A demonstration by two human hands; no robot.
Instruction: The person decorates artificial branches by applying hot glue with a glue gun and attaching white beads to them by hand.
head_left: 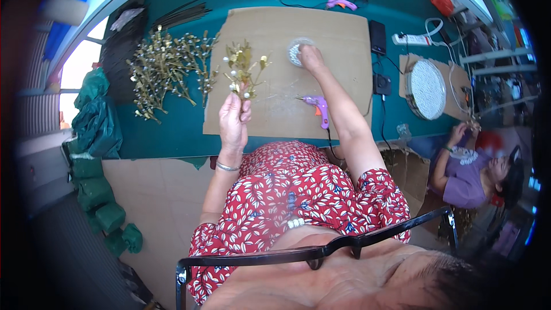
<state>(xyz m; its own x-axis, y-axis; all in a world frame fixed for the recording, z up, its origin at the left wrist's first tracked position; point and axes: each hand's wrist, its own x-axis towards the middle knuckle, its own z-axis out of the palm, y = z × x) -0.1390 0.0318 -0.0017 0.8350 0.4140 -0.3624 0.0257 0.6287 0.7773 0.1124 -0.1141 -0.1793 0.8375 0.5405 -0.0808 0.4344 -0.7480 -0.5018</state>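
My left hand (234, 119) is closed round the stem of an artificial sprig (243, 68) with gold-green leaves and white pearl-like beads, held upright over the cardboard sheet (258, 23). My right hand (310, 58) reaches into a small clear dish (295, 51) of white pearl beads. Its fingertips are down among the beads, so whether one is pinched does not show. Between my arms a purple glue gun (317, 109) lies on the cardboard, its nozzle pointing left and its cord running toward me.
Left of the cardboard lie several finished-looking sprigs (163, 66) and dark bare stems (183, 14). A second purple glue gun (341, 3) with tangled cords is at the back. To the right are a power strip (411, 39), a round tray of beads (426, 89) and another person (473, 175).
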